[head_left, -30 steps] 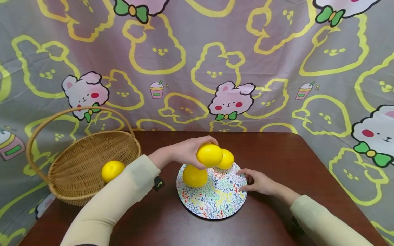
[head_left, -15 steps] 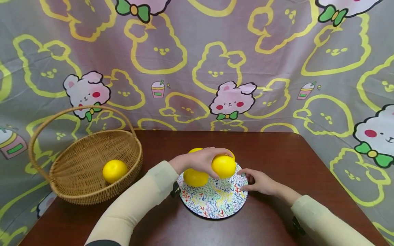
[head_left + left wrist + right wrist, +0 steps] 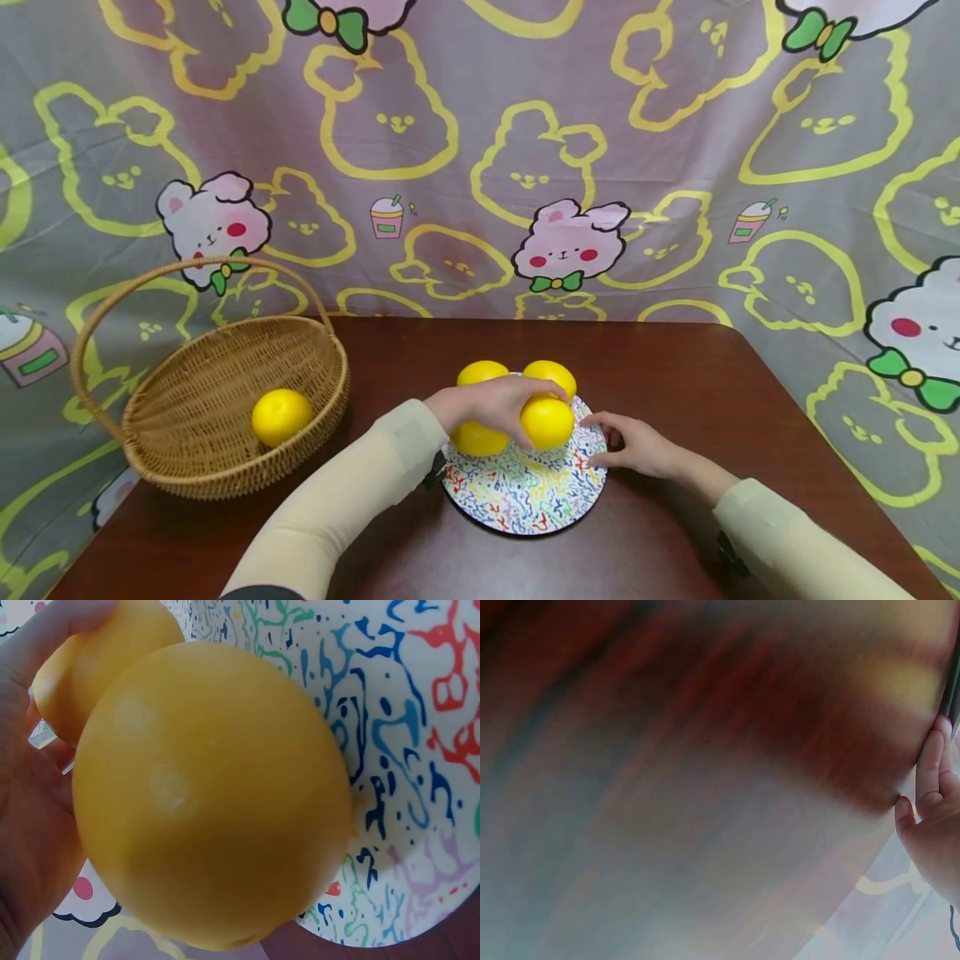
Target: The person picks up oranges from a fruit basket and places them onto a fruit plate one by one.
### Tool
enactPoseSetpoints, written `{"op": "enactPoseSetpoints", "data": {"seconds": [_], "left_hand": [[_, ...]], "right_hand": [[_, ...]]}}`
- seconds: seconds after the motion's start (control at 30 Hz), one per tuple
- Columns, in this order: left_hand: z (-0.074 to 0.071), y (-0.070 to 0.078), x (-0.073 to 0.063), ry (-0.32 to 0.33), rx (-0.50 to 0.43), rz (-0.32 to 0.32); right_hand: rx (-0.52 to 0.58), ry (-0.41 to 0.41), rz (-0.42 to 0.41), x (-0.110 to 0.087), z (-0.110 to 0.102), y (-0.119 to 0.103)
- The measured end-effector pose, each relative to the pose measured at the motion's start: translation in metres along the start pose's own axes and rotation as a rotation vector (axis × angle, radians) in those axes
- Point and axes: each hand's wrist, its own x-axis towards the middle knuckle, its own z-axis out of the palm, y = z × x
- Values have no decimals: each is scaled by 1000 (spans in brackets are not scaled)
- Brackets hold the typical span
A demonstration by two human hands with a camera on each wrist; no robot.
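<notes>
My left hand (image 3: 504, 403) grips a yellow round fruit (image 3: 547, 422), which sits at or just above the middle right of a round plate (image 3: 528, 500) with a multicoloured squiggle pattern. Another fruit (image 3: 551, 377) lies just behind it. Two more, at the back left (image 3: 482, 372) and front left (image 3: 480, 439), are partly covered by the hand. Close up in the left wrist view, a fruit (image 3: 214, 795) fills the middle, with fingers on another fruit (image 3: 105, 671) behind it. At the plate's right rim, my right hand (image 3: 637, 446) touches the edge with fingertips and thumb.
A wicker basket (image 3: 202, 367) with a tall hoop handle stands at the left, holding one yellow fruit (image 3: 282, 417). The dark brown table (image 3: 660, 367) ends against a cartoon-patterned curtain (image 3: 435, 108). The right wrist view is mostly blurred.
My left hand has carried the fruit right and down, from above the plate's back to its middle right. The right hand stays at the rim.
</notes>
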Motion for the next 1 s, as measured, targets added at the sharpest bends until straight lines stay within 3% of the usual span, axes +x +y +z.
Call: {"op": "enactPoseSetpoints", "data": {"seconds": [0.23, 0.63, 1.0], "left_hand": [[3, -1, 1, -17, 10, 48], [9, -2, 2, -25, 56, 2], [11, -7, 1, -20, 20, -2]], "right_hand": [[-1, -3, -4, 0, 0, 1], [-13, -9, 0, 2, 1, 3], [-1, -14, 19, 3, 0, 3]]}}
